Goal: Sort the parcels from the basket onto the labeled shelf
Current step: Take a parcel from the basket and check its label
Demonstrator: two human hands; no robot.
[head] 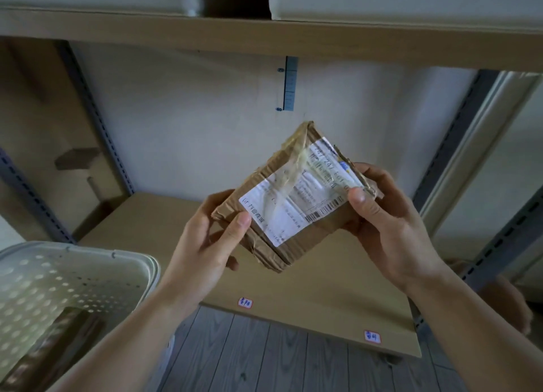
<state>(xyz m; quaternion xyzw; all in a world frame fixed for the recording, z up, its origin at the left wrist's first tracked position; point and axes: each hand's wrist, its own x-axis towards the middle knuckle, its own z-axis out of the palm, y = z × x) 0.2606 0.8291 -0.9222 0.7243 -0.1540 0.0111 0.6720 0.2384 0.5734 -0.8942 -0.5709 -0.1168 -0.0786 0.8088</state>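
I hold a small brown cardboard parcel (293, 197) with a white shipping label and clear tape, tilted, in the air above the lower shelf board (338, 280). My left hand (205, 239) grips its lower left corner, thumb on the label. My right hand (388, 215) grips its right edge. Two small handwritten labels (244, 302) (372, 337) are stuck on the shelf's front edge. The white perforated basket (67, 277) stands at the lower left, with another brown parcel (55, 347) inside it.
An upper shelf board (264, 39) carries white boxes (396, 0). Grey slotted uprights (97, 112) (452, 133) frame the bay. A white wall lies behind, with a small grey scale strip (290, 83). Grey plank floor (279, 359) runs below.
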